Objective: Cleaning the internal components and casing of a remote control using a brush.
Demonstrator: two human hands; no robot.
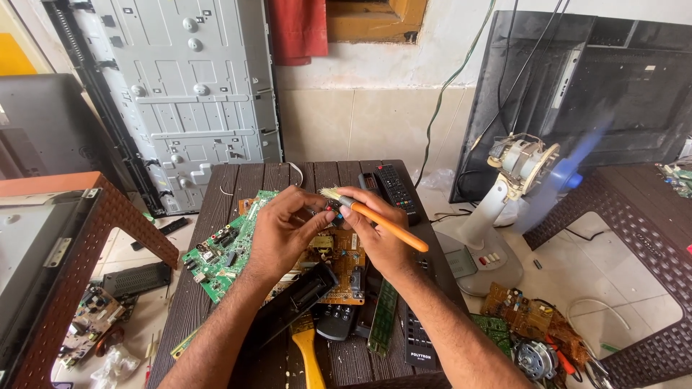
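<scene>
My right hand [378, 234] grips a small paintbrush [375, 217] with an orange handle, its pale bristles pointing left. My left hand [285, 230] pinches a small dark part, too small to identify, right at the bristles. Both hands hover over a brown circuit board [339, 263] on a dark slatted table [216, 194]. A green circuit board [223, 252] lies to the left under my left wrist.
Several black remote controls [395, 187] lie on the table, with a yellow-handled tool [310, 353] near its front edge. A running table fan [515, 209] stands to the right. Television panels lean on the wall, and loose boards and parts [526, 324] litter the floor.
</scene>
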